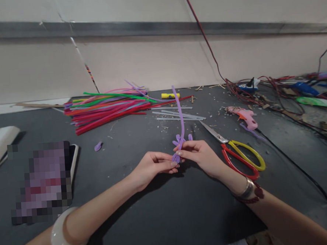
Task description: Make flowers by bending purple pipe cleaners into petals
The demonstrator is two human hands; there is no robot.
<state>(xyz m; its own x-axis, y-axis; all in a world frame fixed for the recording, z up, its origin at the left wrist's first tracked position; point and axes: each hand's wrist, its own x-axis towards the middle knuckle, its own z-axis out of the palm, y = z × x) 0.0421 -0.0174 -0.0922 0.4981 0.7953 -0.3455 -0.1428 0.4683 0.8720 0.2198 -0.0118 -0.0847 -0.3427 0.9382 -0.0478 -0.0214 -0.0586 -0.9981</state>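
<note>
I have my left hand (157, 166) closed in a pinch, thumb against fingers, on the small coil at the lower end of a purple pipe cleaner (181, 117). My right hand (197, 155) pinches the same piece just beside it, thumb and forefinger nearly together, and the long free end rises above my fingertips. Purple loops (178, 140) show just behind my right fingers; I can't tell whether they join the coil.

All this is above the dark counter (147, 219). To the right of my right hand lie scissors (228, 146) with one red and one yellow handle, blades pointing away from me, and beyond them a pink glue gun (243, 117). Clear glue sticks (176, 116) lie farther back, near a bundle of colored pipe cleaners (110, 109). A small purple coil (98, 146) rests on its own to the left.
</note>
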